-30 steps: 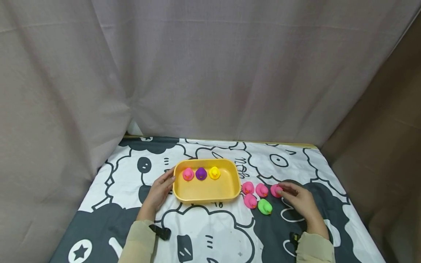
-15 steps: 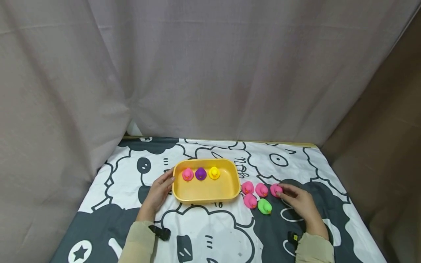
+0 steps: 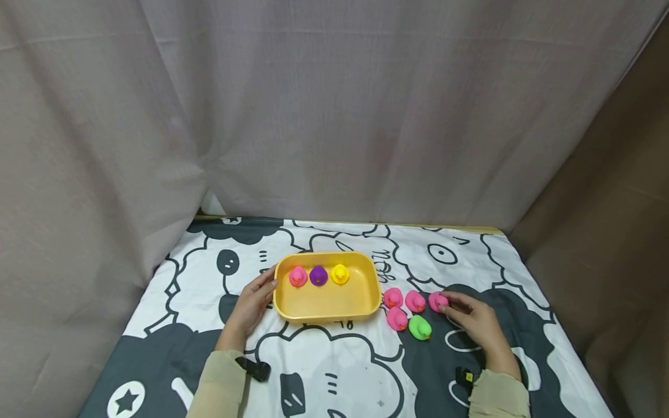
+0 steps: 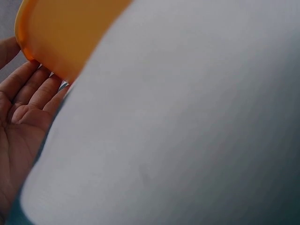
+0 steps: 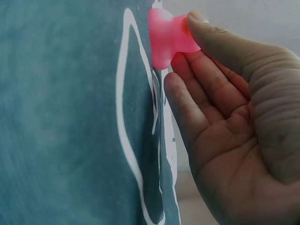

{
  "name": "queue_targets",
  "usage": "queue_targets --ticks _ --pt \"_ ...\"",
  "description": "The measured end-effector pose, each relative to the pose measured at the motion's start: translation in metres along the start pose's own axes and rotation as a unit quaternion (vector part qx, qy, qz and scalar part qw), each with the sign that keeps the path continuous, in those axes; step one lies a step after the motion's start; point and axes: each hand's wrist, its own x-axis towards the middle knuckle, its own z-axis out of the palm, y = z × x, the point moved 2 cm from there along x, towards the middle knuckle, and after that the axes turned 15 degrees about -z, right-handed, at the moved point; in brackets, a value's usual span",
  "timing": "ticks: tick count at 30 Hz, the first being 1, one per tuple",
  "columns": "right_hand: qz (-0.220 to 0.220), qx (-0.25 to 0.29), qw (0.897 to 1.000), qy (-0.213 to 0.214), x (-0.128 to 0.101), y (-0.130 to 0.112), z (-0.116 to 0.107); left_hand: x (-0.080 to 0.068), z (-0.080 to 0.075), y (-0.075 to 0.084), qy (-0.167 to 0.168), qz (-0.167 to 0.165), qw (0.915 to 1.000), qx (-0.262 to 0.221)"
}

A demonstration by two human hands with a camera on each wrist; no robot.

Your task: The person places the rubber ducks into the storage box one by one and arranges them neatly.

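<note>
Hardly anything has shifted since the earlier frames: the right hand (image 3: 473, 319) stays at the rightmost pink duck (image 3: 436, 301), and the left hand (image 3: 253, 302) keeps resting against the left wall of the yellow tray (image 3: 326, 310). No brand or readable word shows; the cloth (image 3: 334, 366) in the lower half of the head view carries only black-and-white cartoon sheep with a few scribble-like marks near the tray's upper right corner that cannot be read. Much of the left wrist view is a blurred pale surface, with only an orange corner of the tray at upper left and open, straight fingers (image 4: 28, 89) lying beside it. In the right wrist view the duck (image 5: 168, 37) is a glossy pink lump at the top centre, its face hidden, pinched between thumb and fingertips (image 5: 187, 61) while it sits on the cloth. Right of the tray, three more pink ducks (image 3: 393, 297) and a green duck (image 3: 420, 328) cluster just left of the held one. Inside the tray, along its far wall, stand a pink tray duck (image 3: 297, 276), a purple duck (image 3: 317, 276) and a yellow duck (image 3: 340, 274). Both sleeves are cut off by the bottom edge.
</note>
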Motion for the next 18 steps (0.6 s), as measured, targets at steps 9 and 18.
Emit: queue_targets --ticks 9,18 --pt "0.001 0.004 1.0 0.003 -0.0008 0.0001 0.0014 -0.0005 -0.0002 -0.0016 0.003 0.006 1.0 0.007" --pt "0.01 0.011 1.0 0.004 -0.001 0.0009 0.0019 -0.001 0.0006 -0.0011 0.006 0.005 0.9999 0.01"
